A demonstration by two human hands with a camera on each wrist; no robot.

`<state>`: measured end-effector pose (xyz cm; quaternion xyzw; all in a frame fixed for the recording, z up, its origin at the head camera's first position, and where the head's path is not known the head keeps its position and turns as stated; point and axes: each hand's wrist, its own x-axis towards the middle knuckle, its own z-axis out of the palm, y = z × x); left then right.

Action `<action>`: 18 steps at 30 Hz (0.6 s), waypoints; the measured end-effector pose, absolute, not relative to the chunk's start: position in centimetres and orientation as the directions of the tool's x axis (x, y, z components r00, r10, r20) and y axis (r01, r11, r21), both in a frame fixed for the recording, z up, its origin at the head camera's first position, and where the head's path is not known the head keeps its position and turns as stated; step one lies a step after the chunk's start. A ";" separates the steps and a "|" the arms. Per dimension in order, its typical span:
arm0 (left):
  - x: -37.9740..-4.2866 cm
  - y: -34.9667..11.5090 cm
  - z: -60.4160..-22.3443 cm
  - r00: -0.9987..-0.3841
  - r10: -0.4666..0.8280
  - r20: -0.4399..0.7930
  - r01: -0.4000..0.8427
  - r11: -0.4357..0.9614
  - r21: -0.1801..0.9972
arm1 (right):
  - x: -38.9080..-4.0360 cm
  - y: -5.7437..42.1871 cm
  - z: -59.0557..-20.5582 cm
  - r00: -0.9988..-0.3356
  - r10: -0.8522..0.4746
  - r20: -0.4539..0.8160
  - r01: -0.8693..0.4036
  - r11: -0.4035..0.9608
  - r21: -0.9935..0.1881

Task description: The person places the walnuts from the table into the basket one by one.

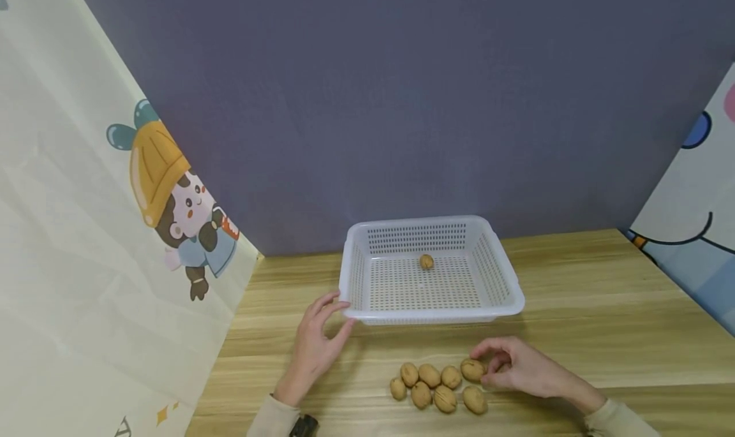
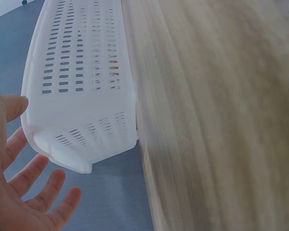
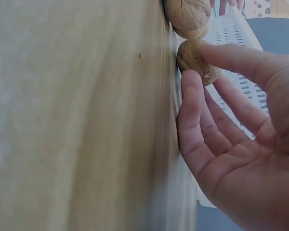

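Note:
My right hand (image 1: 524,367) pinches a walnut (image 1: 472,369) between thumb and fingertips at the right end of a group. In the right wrist view this walnut (image 3: 196,61) sits low by the tabletop, thumb on one side. Several more walnuts (image 1: 445,399) lie close together in two rough rows to its left. Behind them stands a white perforated plastic basket (image 1: 425,313) with one walnut (image 1: 426,261) on its floor. At the basket's near left corner is my left hand (image 1: 316,342), its fingers spread and fingertips at the rim; the left wrist view shows its thumb (image 2: 17,107) against the edge.
The wood-grain table (image 1: 574,296) meets a dark grey-blue panel (image 1: 402,105) behind the basket. A white sheet with a cartoon figure (image 1: 189,214) borders the left side, and another printed sheet (image 1: 695,233) the right.

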<state>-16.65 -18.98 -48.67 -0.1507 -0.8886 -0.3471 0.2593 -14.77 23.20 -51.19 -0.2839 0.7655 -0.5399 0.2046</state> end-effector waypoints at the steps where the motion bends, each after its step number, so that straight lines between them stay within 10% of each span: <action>1: -16.7 -19.0 -48.7 -0.818 0.090 0.569 0.451 0.713 0.536 | -14.8 23.2 -51.2 -0.755 -0.655 -0.006 -0.214 0.255 -0.943; 18: -16.6 -19.0 -48.5 -0.831 0.092 0.549 0.443 0.705 0.553 | -14.9 23.5 -48.2 -0.775 -0.632 0.007 -0.220 0.259 -0.940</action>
